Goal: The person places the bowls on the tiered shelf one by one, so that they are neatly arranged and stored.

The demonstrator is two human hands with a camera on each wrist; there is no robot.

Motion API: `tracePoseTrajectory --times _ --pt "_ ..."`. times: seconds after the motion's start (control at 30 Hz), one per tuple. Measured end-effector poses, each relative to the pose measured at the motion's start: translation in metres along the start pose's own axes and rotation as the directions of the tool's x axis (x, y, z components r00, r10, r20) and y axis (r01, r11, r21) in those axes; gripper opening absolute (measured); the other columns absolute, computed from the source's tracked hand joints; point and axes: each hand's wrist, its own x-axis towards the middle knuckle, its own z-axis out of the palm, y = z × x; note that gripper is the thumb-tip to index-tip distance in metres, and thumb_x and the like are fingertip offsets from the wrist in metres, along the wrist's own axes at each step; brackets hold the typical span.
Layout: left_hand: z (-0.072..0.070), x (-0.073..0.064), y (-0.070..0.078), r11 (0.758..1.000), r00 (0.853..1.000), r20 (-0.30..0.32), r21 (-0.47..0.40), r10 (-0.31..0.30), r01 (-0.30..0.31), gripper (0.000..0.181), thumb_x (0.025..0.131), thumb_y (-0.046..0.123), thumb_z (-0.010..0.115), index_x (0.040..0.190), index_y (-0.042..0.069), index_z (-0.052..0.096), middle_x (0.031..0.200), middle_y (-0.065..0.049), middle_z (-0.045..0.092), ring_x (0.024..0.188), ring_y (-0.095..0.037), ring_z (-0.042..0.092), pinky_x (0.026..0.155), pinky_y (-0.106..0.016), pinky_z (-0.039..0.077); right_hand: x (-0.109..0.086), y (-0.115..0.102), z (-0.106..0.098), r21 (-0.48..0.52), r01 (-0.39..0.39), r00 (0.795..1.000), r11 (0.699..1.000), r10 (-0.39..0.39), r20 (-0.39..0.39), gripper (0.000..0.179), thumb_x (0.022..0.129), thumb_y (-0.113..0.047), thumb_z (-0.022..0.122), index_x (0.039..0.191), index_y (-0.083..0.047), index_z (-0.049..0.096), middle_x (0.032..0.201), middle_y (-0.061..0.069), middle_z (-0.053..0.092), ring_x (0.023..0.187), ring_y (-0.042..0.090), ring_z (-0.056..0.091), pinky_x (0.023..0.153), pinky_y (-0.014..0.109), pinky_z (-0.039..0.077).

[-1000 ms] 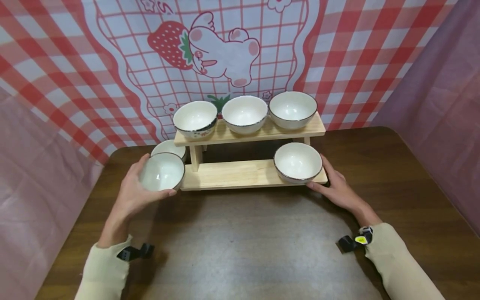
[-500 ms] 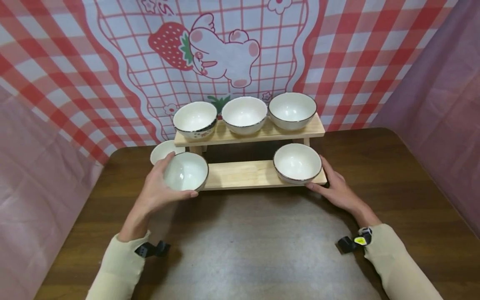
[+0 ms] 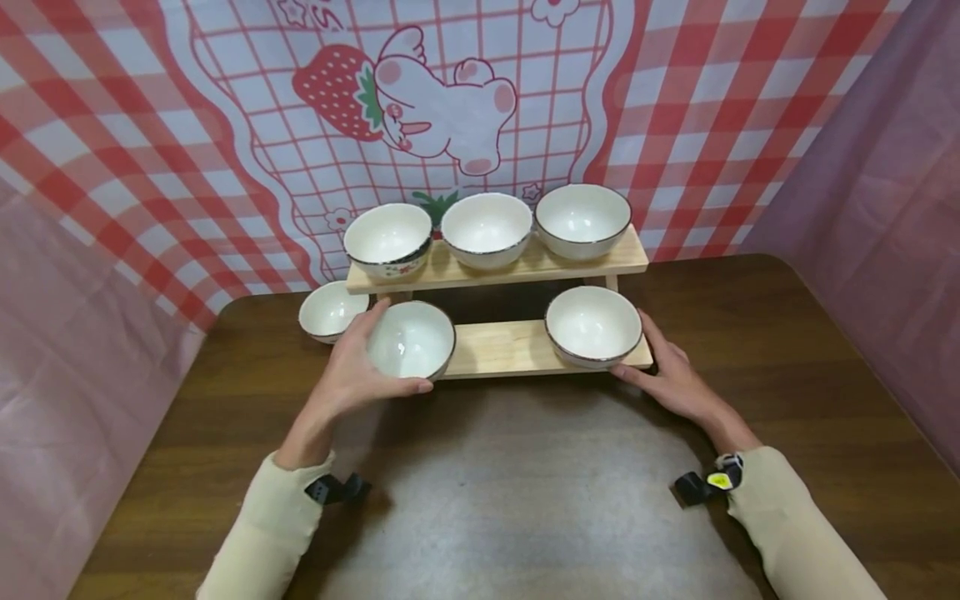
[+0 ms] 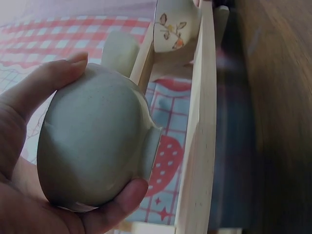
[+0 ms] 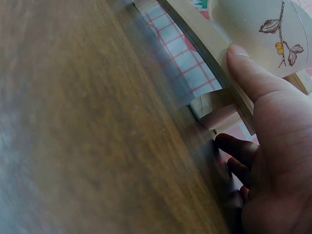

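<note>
My left hand (image 3: pixel 351 377) grips a white bowl (image 3: pixel 412 340) with a dark rim, thumb at the front and fingers round its left side. It is over the left part of the lower step of a wooden two-step stand (image 3: pixel 498 352); in the left wrist view a gap shows between the bowl's foot (image 4: pixel 152 153) and the plank (image 4: pixel 200 131). At the stand's right end, my right hand (image 3: pixel 678 382) holds the corner of the lower step, beside another bowl (image 3: pixel 592 323). The right wrist view has the thumb (image 5: pixel 241 61) against that sprig-patterned bowl (image 5: pixel 263 29) and the plank edge, other fingers bent below.
Along the upper step stand three bowls: left (image 3: pixel 388 237), middle (image 3: pixel 487 227) and right (image 3: pixel 583 218). A smaller-looking bowl (image 3: pixel 330 312) sits on the brown table (image 3: pixel 487 500) behind my left hand. A checked cloth (image 3: pixel 690 125) hangs behind the stand.
My left hand has carried its bowl rightward, from beside the stand's left end to over the lower step. The bowl behind it is more exposed. My right hand has stayed in place.
</note>
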Motion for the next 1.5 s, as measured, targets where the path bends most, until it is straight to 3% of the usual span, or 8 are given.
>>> tracePoseTrajectory --times 0.33,0.83,1.5 --pt "0.023 0.013 0.014 0.999 0.999 0.028 -0.033 0.015 -0.014 0.117 0.058 0.028 0.094 0.154 0.001 0.033 0.154 -0.026 0.040 0.138 -0.043 0.044 0.113 -0.059 0.039 0.001 0.001 0.002 -0.009 0.012 1.000 1.000 -0.012 -0.006 0.099 0.090 -0.027 0.075 0.163 -0.025 0.008 0.164 0.022 0.025 0.147 0.047 0.029 0.110 0.073 0.028" --pt "0.051 0.028 0.029 0.997 0.997 0.071 -0.080 -0.014 0.019 0.120 0.057 0.033 0.095 0.156 0.007 0.032 0.152 -0.022 0.042 0.134 -0.041 0.047 0.111 -0.056 0.042 -0.001 -0.004 -0.001 -0.003 -0.019 1.000 1.000 0.019 0.014 0.101 0.089 -0.026 0.076 0.163 -0.020 0.007 0.165 0.021 0.023 0.149 0.045 0.027 0.112 0.072 0.028" --pt "0.075 0.045 0.039 0.994 0.996 0.087 -0.106 -0.007 0.016 0.121 0.058 0.033 0.095 0.157 0.007 0.031 0.151 -0.021 0.042 0.135 -0.038 0.047 0.111 -0.053 0.043 -0.001 -0.003 -0.001 -0.013 -0.010 1.000 1.000 0.010 0.003 0.100 0.090 -0.027 0.075 0.163 -0.020 0.007 0.165 0.021 0.024 0.147 0.046 0.029 0.111 0.073 0.029"
